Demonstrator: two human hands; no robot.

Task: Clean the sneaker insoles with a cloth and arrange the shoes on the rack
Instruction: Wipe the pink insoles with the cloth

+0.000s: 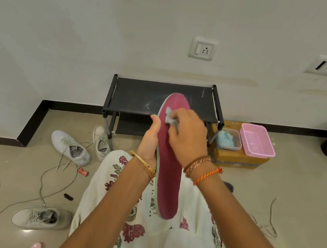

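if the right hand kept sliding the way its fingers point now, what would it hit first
The right hand, gripping the cloth, points up-left across the insole. It would probably first meet the left hand's thumb at the insole's edge, though depth is unclear.

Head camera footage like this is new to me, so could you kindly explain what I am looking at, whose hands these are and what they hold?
There is no machine here. One wide-angle camera sits on a person's head and looks forward and down, so both arms reach in from the bottom edge. The left hand holds a long pink insole by its edge, propped above the lap. The right hand presses a small pale cloth against the insole's upper part. Ahead, against the wall, stands a low black shoe rack, no shoes on its top shelf. Three pale sneakers lie on the floor to the left with loose laces. Right of the rack a pink basket and a clear tub sit on a cardboard box.
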